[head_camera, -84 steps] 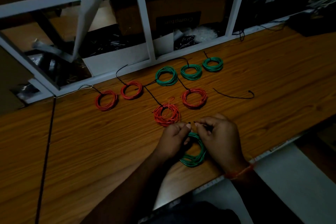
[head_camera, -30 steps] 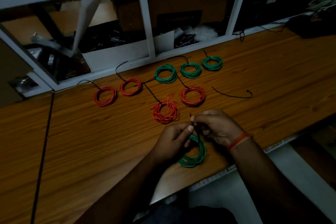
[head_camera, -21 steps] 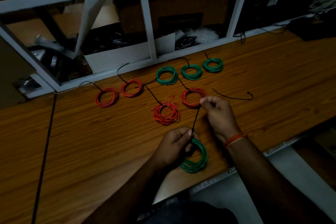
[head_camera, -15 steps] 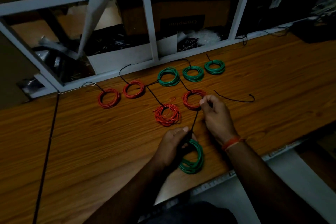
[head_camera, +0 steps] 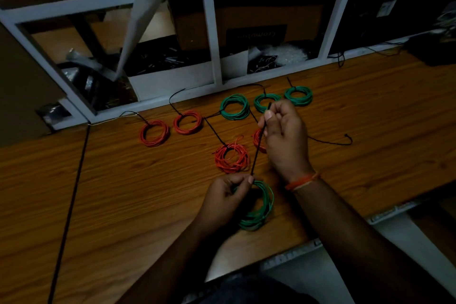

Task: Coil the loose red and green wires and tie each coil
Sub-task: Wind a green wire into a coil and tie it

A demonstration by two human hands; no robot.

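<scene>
My left hand point(head_camera: 225, 196) pinches a green wire coil point(head_camera: 260, 207) at its top, near the table's front edge. A black tie point(head_camera: 257, 147) runs taut from that pinch up to my right hand point(head_camera: 283, 136), which grips its far end between thumb and fingers. Beyond lie a loose-looking red coil point(head_camera: 231, 157), two red coils point(head_camera: 155, 133) point(head_camera: 188, 121) to the left, and a fourth red coil point(head_camera: 257, 139) mostly hidden behind my right hand. Three green coils point(head_camera: 234, 106) point(head_camera: 264, 101) point(head_camera: 298, 95) line the back, each with a black tie.
A spare black tie point(head_camera: 330, 142) lies to the right on the wooden table point(head_camera: 123, 192). A long black cord point(head_camera: 69, 205) runs down the left side. A white frame point(head_camera: 212, 39) with cluttered compartments stands behind the coils.
My right hand has drawn the black tie away from the green coil, up and back over the red coil. My left hand stays pinching the coil.
</scene>
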